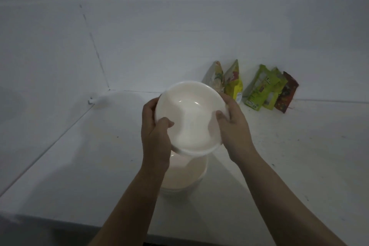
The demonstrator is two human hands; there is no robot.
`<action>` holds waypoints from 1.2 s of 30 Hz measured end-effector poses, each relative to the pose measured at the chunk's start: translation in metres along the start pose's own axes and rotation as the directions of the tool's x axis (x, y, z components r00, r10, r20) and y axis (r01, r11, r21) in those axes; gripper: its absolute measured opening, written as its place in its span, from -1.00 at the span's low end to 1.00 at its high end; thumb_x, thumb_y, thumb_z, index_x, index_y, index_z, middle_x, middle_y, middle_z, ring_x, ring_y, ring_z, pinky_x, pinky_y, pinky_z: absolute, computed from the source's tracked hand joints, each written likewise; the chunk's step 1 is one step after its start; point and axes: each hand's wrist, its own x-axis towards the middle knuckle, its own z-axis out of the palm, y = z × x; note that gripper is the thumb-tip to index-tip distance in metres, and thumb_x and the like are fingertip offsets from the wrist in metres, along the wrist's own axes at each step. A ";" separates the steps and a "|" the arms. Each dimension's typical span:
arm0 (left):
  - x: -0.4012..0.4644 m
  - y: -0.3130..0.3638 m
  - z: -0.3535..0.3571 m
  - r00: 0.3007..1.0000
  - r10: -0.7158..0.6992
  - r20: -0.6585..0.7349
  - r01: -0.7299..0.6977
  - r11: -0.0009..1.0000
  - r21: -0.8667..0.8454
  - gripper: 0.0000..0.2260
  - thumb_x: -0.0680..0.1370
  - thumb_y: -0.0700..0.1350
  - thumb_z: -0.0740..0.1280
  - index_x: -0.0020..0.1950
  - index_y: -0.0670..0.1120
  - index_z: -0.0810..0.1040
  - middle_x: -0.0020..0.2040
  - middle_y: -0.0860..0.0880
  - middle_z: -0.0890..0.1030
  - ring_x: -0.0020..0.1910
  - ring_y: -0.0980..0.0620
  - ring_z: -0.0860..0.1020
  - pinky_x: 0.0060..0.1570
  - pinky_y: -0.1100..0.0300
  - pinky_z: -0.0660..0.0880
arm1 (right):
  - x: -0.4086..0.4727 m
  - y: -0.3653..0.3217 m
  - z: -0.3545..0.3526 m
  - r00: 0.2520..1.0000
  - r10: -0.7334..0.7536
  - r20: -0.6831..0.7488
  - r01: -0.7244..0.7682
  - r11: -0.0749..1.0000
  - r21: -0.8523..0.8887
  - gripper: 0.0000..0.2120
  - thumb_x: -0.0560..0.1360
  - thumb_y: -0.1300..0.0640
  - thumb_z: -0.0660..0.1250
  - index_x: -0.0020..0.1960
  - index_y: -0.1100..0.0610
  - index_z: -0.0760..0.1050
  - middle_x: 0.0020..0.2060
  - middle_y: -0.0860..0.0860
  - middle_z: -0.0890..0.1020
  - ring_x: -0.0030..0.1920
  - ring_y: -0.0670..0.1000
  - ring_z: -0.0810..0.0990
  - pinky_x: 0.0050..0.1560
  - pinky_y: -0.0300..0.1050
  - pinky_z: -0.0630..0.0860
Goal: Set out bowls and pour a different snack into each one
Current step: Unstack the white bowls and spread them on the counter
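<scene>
You are holding a white bowl (191, 117) in the air with both hands, over the middle of the white counter (289, 155). Your left hand (157, 131) is gripping its rim at nine o'clock, thumb hooked over the edge into the bowl and fingers curling round the outside. Your right hand (233, 125) is gripping the rim at three o'clock the same way, thumb lying inside and fingers wrapping the outer wall. The bowl is tilting a little, its opening facing up toward you, and nothing is lying in it.

Directly under it, toward six o'clock, a stack of bowls (185, 177) is sitting on the counter, partly hidden by the held bowl and your left wrist; how many are in the stack you cannot tell, and whether the held bowl is touching it is unclear.

At about two o'clock from the bowl, five snack bags are leaning against the wall (179, 36): a pale bag (215, 77), a yellow bag (234, 81), two green bags (259, 87) overlapping, and a dark red bag (287, 93) at the far right. The pale bag is sitting just behind the bowl's far rim.
</scene>
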 end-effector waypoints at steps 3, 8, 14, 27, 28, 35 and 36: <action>0.008 -0.007 0.030 0.979 -0.146 0.140 0.165 0.976 -0.140 -0.50 0.33 -0.07 0.28 0.27 0.21 0.43 0.20 0.05 0.52 0.15 -0.06 0.51 -0.06 -0.04 0.58 | 0.009 0.000 -0.030 0.994 0.033 -0.106 -0.033 0.999 0.006 -0.57 0.61 0.23 0.13 0.25 -0.29 0.40 0.05 -0.27 0.51 0.10 -0.06 0.52 0.06 0.01 0.54; -0.004 -0.038 0.101 0.871 -0.372 0.321 0.422 0.901 -0.099 -0.56 0.46 -0.07 0.37 0.29 0.23 0.37 0.20 0.01 0.52 0.12 -0.11 0.53 -0.16 -0.06 0.58 | 0.021 0.023 -0.105 0.971 0.119 -0.209 -0.144 0.983 -0.111 -0.59 0.65 0.18 0.05 0.36 -0.26 0.32 0.09 -0.08 0.48 0.07 0.05 0.48 0.01 -0.01 0.47; -0.038 -0.086 0.203 0.713 -0.585 0.387 0.641 0.767 -0.022 -0.56 0.55 -0.07 0.32 0.38 0.14 0.29 0.23 -0.02 0.51 0.18 -0.14 0.52 0.07 -0.22 0.55 | 0.037 0.069 -0.214 0.916 0.139 -0.376 -0.231 0.949 -0.214 -0.62 0.65 0.20 0.03 0.40 -0.12 0.28 0.10 -0.01 0.48 0.11 0.10 0.46 0.04 -0.02 0.38; -0.079 -0.150 0.339 0.770 -0.616 0.163 0.629 0.776 -0.040 -0.58 0.58 -0.07 0.24 0.42 0.09 0.26 0.24 -0.07 0.46 0.12 -0.13 0.47 0.19 -0.20 0.46 | 0.084 0.188 -0.428 0.622 0.611 -0.489 -0.412 0.787 0.459 -0.41 0.50 0.46 0.09 0.48 0.12 0.20 0.39 0.22 0.32 0.21 0.31 0.47 -0.29 -0.01 0.60; -0.080 -0.152 0.344 0.771 -0.619 0.150 0.631 0.775 -0.039 -0.57 0.58 -0.06 0.24 0.43 0.09 0.26 0.26 -0.08 0.45 0.16 -0.15 0.46 0.22 -0.26 0.43 | 0.086 0.193 -0.432 0.623 0.612 -0.487 -0.392 0.783 0.482 -0.41 0.50 0.47 0.11 0.49 0.14 0.18 0.39 0.24 0.30 0.20 0.31 0.47 -0.27 0.01 0.60; -0.090 -0.157 0.367 0.764 -0.635 0.114 0.643 0.764 -0.049 -0.61 0.60 0.09 0.21 0.41 0.10 0.28 0.22 -0.05 0.47 0.19 -0.15 0.48 0.17 -0.28 0.48 | 0.093 0.212 -0.444 0.611 0.626 -0.485 -0.350 0.763 0.544 -0.45 0.60 0.22 0.22 0.53 0.19 0.12 0.31 0.25 0.39 -0.07 0.22 0.57 -0.31 0.02 0.58; -0.092 -0.158 0.368 0.761 -0.638 0.115 0.647 0.760 -0.058 -0.60 0.59 0.14 0.20 0.41 0.10 0.30 0.23 -0.04 0.49 0.18 -0.15 0.50 0.16 -0.27 0.49 | 0.089 0.213 -0.442 0.581 0.660 -0.476 -0.358 0.732 0.579 -0.49 0.60 0.17 0.21 0.52 0.18 0.16 0.27 0.23 0.41 -0.05 0.23 0.55 -0.29 0.02 0.57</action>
